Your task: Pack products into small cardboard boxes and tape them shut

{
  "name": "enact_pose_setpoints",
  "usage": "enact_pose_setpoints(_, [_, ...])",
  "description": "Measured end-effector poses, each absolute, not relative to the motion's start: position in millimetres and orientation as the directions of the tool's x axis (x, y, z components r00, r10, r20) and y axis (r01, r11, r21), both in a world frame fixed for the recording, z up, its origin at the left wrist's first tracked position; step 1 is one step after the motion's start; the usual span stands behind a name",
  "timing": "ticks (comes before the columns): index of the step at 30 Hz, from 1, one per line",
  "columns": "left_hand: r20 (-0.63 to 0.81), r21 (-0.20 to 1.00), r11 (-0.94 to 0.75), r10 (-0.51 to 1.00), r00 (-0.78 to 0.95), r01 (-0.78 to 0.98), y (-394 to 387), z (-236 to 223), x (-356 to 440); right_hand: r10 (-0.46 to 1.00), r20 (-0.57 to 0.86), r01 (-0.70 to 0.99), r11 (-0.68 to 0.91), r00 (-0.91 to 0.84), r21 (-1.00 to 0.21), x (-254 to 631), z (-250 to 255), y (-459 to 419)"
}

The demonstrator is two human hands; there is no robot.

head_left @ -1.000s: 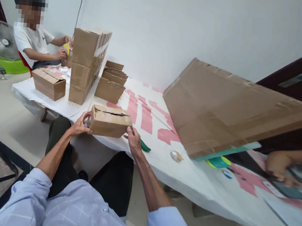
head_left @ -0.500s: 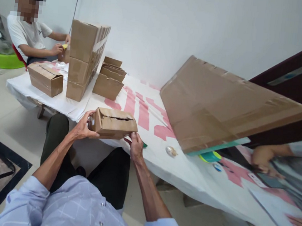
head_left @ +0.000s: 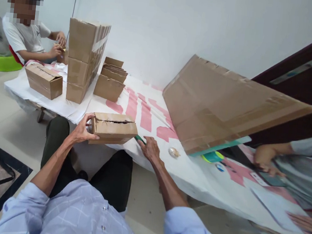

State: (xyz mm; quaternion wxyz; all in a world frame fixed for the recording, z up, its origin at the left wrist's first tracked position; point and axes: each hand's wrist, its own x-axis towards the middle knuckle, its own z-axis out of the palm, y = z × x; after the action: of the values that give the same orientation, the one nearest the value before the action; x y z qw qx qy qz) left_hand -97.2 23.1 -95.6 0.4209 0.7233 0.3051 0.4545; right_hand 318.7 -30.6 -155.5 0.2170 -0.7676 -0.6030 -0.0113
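A small brown cardboard box [head_left: 114, 130] sits at the table's near edge, its top flaps meeting at a ragged, slightly gaping seam. My left hand [head_left: 83, 130] grips its left end, thumb low on the front and fingers around the far side. To the right of the box, my right hand [head_left: 151, 149] is apart from it. Its fingers are closed on a thin green object [head_left: 140, 139], mostly covered by the hand, so its kind is unclear.
Left stand stacked boxes [head_left: 79, 60], a single box [head_left: 44, 81] and upright open cartons [head_left: 109, 86]. A large cardboard sheet [head_left: 230, 102] leans at right, near a green tape roll [head_left: 212, 156] and a small clear-wrapped item [head_left: 174, 152]. People sit at both ends.
My right hand has let go of the box's right corner and moved right, closing on the green object. The left hand keeps its hold. The whole view has shifted slightly.
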Motion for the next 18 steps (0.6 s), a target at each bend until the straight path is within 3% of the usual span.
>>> enact_pose_setpoints(3, [0.407, 0.871, -0.485, 0.805, 0.432, 0.082, 23, -95, -98, 0.95, 0.15, 0.945, -0.239, 0.276, -0.225, 321, -162, -29])
enact_pose_setpoints(7, [0.442, 0.85, -0.522, 0.784, 0.436, 0.076, 19, -90, -93, 0.939, 0.149, 0.93, -0.267, 0.309, -0.252, 312, -164, -30])
enact_pose_setpoints(13, [0.543, 0.76, -0.641, 0.718, 0.434, 0.109, 11, -74, -77, 0.827, 0.267, 0.751, -0.251, 0.494, -0.611, 305, -148, -32])
enact_pose_setpoints(18, [0.529, 0.74, -0.657, 0.699, 0.481, 0.142, 11, -69, -78, 0.764, 0.295, 0.641, -0.196, 0.574, -0.742, 309, -112, -29])
